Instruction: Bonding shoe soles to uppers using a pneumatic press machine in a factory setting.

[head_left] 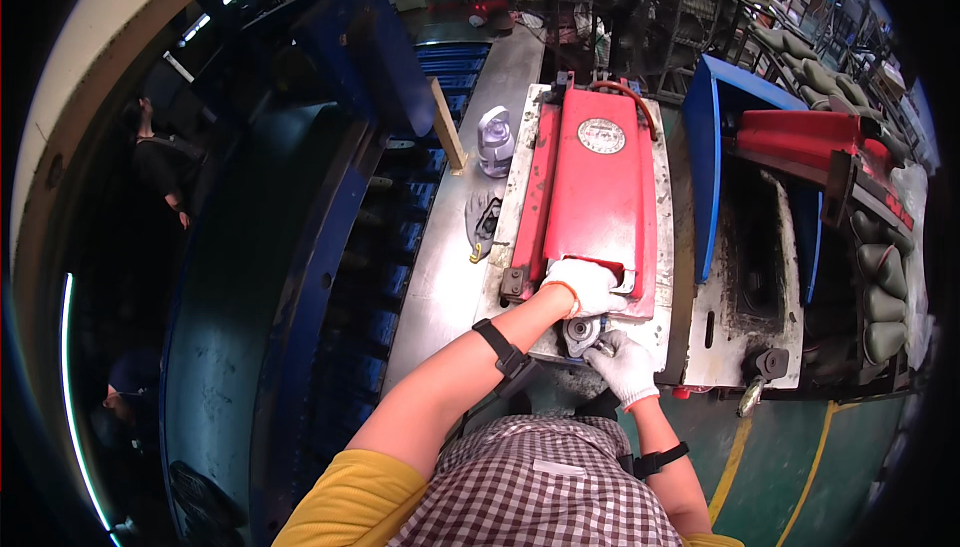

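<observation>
Pressing down on the near end of the red cover (590, 197), the left hand (585, 285) lies in a white glove with its fingers curled over the cover's lower edge. Just below it, the right hand (625, 365), also gloved, pinches a small round metal part (580, 332) at the front lip of the grey machine bed (520, 187). Both hands sit very close together, so a slip of the cover could, I judge, trap fingers or glove fabric. A loose glove (482, 222) lies on the steel bench (450, 277) nearby.
</observation>
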Available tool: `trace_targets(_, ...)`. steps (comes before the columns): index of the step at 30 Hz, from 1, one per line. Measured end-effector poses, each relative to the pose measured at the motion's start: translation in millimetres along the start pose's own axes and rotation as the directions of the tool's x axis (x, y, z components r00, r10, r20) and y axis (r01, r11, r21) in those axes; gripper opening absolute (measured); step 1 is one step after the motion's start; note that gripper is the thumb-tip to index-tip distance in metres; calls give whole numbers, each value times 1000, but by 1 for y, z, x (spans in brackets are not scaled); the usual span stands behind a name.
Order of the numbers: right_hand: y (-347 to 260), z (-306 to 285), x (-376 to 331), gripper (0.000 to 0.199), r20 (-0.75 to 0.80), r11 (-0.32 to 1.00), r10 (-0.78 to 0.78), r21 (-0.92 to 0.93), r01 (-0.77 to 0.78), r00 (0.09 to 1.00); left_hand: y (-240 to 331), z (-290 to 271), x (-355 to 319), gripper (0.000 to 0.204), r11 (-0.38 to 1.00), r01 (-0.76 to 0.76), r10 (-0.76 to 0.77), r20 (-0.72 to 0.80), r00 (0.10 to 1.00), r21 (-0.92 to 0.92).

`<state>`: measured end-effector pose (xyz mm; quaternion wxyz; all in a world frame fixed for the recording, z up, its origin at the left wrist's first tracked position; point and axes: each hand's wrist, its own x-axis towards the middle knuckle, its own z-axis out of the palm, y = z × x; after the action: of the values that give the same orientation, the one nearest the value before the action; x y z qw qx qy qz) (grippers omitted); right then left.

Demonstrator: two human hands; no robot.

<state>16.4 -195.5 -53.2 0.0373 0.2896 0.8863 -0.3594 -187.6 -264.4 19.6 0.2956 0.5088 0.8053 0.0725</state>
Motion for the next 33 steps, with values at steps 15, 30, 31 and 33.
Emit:
trace_targets(15, 9, 7, 0, 45, -64, 999, -36, -11, 35, 997, 1, 4, 2, 64, 1000, 11, -11, -2, 1000, 3)
trace_targets(30, 1, 5, -1, 46, -35, 999, 0, 35, 2, 999, -1, 3, 0, 61, 1000, 5, -5, -2, 1000, 16)
trace_targets(31, 1, 6, -1, 46, -41, 999, -5, 42, 7, 999, -1, 4, 0, 60, 1000, 4, -4, -10, 1000, 16)
trace_targets(33, 1, 5, -1, 45, -34, 999, 11, 32, -10, 999, -1, 5, 0, 60, 1000, 5, -5, -12, 1000, 13)
